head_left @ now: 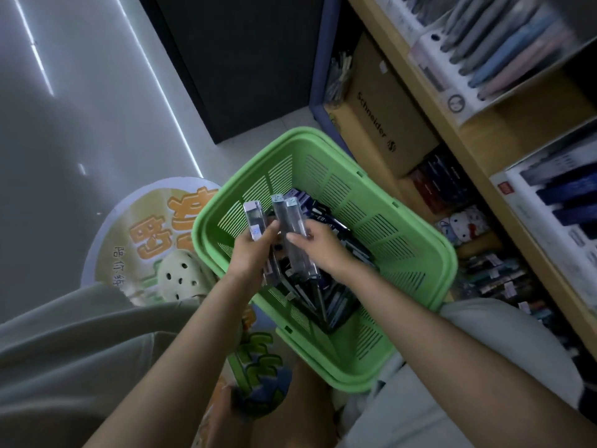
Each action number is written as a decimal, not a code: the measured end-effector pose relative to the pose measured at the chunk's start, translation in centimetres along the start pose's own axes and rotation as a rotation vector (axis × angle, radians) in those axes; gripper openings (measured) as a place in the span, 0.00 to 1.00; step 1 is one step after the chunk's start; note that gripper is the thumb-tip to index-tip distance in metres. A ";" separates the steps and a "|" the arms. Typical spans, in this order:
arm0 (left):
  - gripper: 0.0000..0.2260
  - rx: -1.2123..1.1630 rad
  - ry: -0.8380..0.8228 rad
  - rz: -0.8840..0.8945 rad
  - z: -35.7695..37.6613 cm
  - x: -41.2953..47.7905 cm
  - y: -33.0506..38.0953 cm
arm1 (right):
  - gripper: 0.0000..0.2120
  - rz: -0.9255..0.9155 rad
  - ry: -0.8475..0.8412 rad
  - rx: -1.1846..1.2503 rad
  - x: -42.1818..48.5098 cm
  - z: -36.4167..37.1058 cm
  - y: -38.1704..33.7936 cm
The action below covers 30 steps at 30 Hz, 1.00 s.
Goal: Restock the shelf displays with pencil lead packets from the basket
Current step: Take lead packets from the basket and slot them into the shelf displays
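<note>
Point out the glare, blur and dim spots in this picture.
Head view: dim overall; bright glare streaks cross the glossy floor; the shelf displays at upper right smear with blur; the left hand, right hand and pencil lead packets over the green basket look sharper.

Count: 1 green basket [381, 221]. 2 hands: left hand [250, 250], right hand [318, 244]. 3 lead packets [292, 221] raised at frame centre. Pile in the basket: uncountable. 1 cardboard box [384, 108], upper right.

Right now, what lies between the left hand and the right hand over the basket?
In the head view, two long clear lead packets stand between them, held by the right hand; the left hand grips a separate packet.
</note>
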State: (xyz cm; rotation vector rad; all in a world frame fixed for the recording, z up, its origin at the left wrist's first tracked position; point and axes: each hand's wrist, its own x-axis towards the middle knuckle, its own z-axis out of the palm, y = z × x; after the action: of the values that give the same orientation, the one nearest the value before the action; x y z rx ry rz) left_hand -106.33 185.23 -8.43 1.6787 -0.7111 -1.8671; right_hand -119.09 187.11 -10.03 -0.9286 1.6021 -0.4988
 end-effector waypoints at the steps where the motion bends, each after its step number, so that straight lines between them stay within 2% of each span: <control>1: 0.06 -0.013 -0.018 -0.015 0.2 -0.5 0.3 | 0.15 -0.045 0.030 0.006 -0.9 0.2 -0.7; 5: 0.08 -0.101 -0.130 -0.063 0.1 -2.4 1.1 | 0.18 -0.153 0.169 -0.131 -4.0 1.8 -2.0; 8: 0.09 -0.149 -0.231 -0.109 -0.2 -3.8 1.5 | 0.24 -0.088 0.163 -0.248 -5.1 3.5 -2.8; 11: 0.09 -0.166 -0.262 -0.071 -0.9 -4.7 1.9 | 0.22 -0.112 0.161 -0.300 -6.0 4.5 -3.6; 13: 0.07 -0.177 -0.224 -0.015 -1.5 -4.9 2.4 | 0.21 -0.229 0.170 -0.416 -6.9 4.5 -4.2; 15: 0.06 -0.200 -0.183 0.045 -1.8 -4.8 3.0 | 0.21 -0.411 0.282 -0.613 -7.6 3.8 -4.3; 17: 0.06 -0.223 -0.159 0.107 -1.8 -4.7 3.7 | 0.19 -0.619 0.446 -0.629 -7.0 2.5 -3.4; 18: 0.06 -0.225 -0.157 0.131 -1.7 -4.7 4.0 | 0.18 -0.634 0.504 -0.586 -6.3 1.7 -2.5; 21: 0.04 -0.187 -0.123 0.179 -1.7 -4.1 4.0 | 0.12 -0.409 0.491 -0.496 -3.1 -0.8 1.0; 25: 0.01 -0.069 -0.065 0.195 -2.0 -2.3 3.0 | 0.13 -0.130 0.305 -0.540 0.4 -1.9 6.8; 27: 0.00 -0.018 -0.066 0.177 -2.0 -1.4 2.6 | 0.16 -0.035 0.207 -0.540 1.6 -1.2 8.9; 30: 0.02 0.035 -0.070 0.154 -1.7 -0.1 2.2 | 0.26 0.115 0.017 -0.470 3.2 0.3 11.4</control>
State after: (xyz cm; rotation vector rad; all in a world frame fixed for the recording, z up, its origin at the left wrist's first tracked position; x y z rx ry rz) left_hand -104.57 183.64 -7.03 1.5397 -0.8803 -1.8214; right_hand -122.30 191.40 -20.61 -1.1694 1.8135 -0.0446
